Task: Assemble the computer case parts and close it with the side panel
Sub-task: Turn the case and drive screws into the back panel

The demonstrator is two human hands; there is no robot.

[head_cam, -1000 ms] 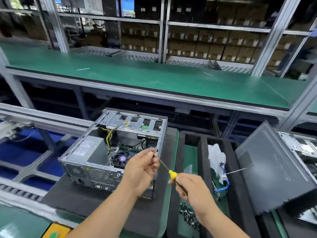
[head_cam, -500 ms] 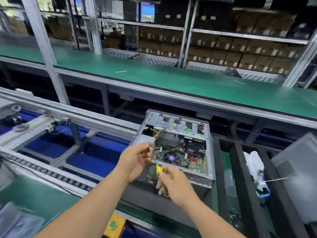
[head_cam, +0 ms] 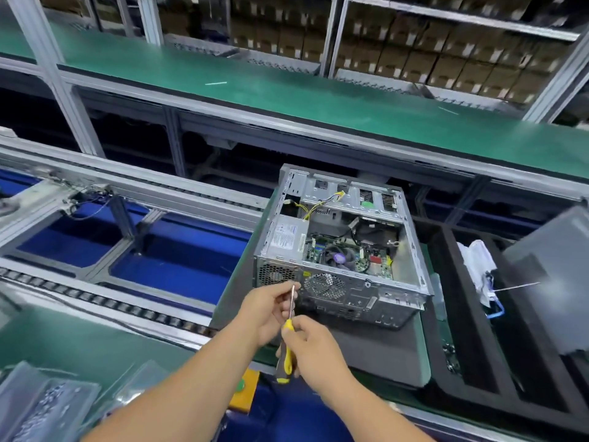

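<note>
An open grey computer case (head_cam: 411, 260) lies on its side on a dark pad (head_cam: 360, 352), motherboard and power supply showing. In front of its rear panel my right hand (head_cam: 314, 344) grips the yellow-black handle of a screwdriver (head_cam: 287, 342). My left hand (head_cam: 266, 309) pinches the screwdriver's metal shaft near the tip. Both hands hang just short of the case. A dark grey side panel (head_cam: 551, 288) leans at the right edge.
A black foam tray (head_cam: 446, 314) to the right holds a white bag (head_cam: 478, 263) with blue cable and small screws. A roller conveyor (head_cam: 105, 301) over blue flooring runs at left. A green shelf (head_cam: 287, 90) spans behind. Plastic bags (head_cam: 47, 406) lie bottom left.
The view has swung left and down, so the case now sits further right. Both hands stay on the screwdriver, which has turned more upright, below the case's rear panel.
</note>
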